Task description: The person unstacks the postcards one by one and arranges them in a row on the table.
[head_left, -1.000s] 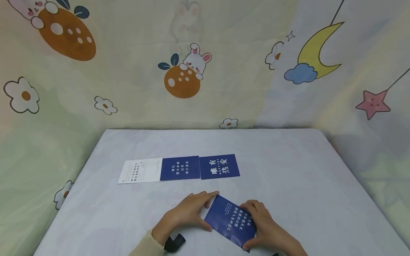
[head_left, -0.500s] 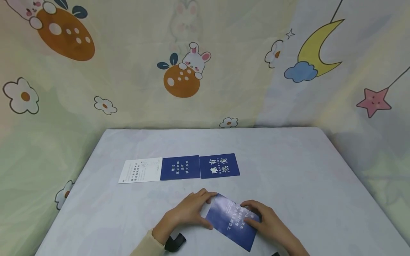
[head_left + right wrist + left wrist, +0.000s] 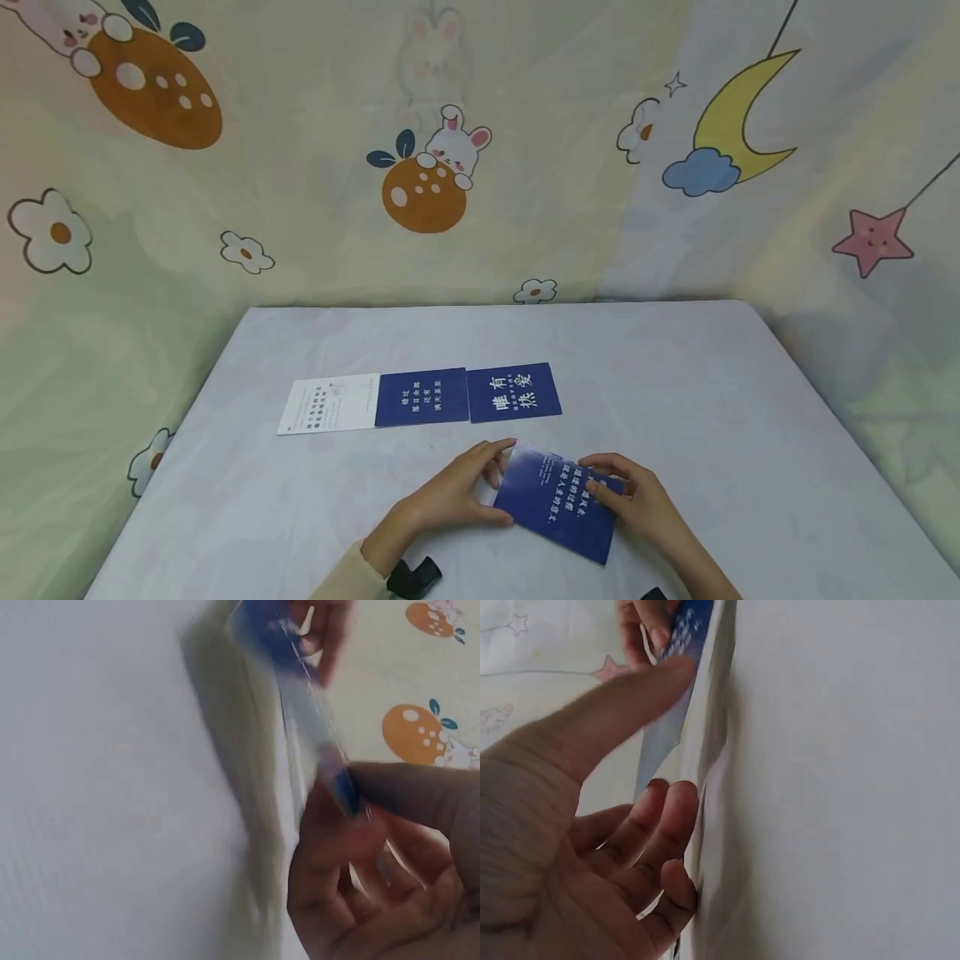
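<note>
In the head view, a dark blue postcard [image 3: 553,506] with white Chinese writing is held tilted near the front of the table. My right hand [image 3: 636,500] pinches its right end, thumb on the printed face and fingers behind; the right wrist view shows this pinch blurred. My left hand [image 3: 457,496] is at the opposite short end, index finger near the far corner and thumb by the near one. In the left wrist view its thumb [image 3: 622,705] is straight and its other fingers are loosely bent, with a wide space between.
Farther back lie a white postcard [image 3: 330,404], a blue postcard [image 3: 422,397] and another blue postcard [image 3: 513,392], side by side in a row. They rest on a white-covered table [image 3: 697,375]. A cartoon-printed cloth [image 3: 555,167] hangs behind and around it.
My right hand has shifted its hold, bringing its thumb from the postcard's near corner onto the printed face. Both hands and the postcard have moved slightly right and away from me. The row is unchanged.
</note>
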